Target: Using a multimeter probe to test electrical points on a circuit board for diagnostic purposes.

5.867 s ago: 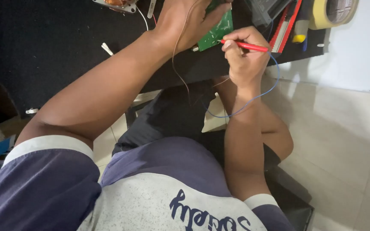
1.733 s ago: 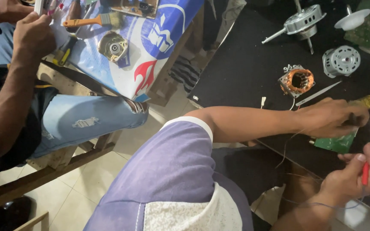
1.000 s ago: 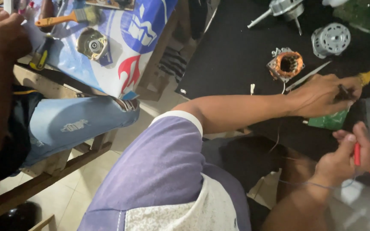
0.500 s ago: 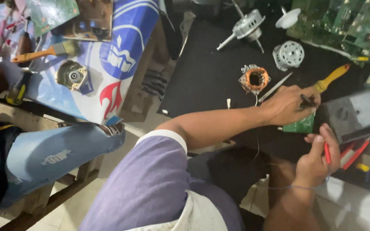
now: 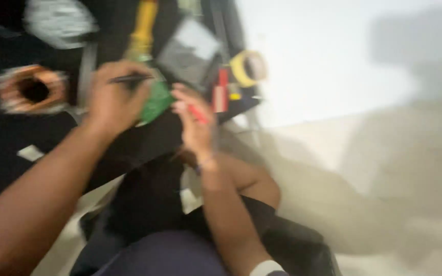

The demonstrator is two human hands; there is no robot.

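a thin dark tool is pinched in the grip of the left hand, which rests on the green circuit board near the black worktop's edge. a red pen-like tool is clenched in the right hand just beside the board. a copper coil lies farther in, a yellow tape roll near the corner.

Materials on a blurred black worktop

The work surface looks matt black, maybe cloth or rubber mat. The copper winding coil shows dull orange metal wire. The green circuit board seems smooth and a little glossy. The left hand holds a thin dark tool, the right hand a red plastic-looking tool. The tape roll is yellow, paper-like, and the screwdriver handle is yellow plastic
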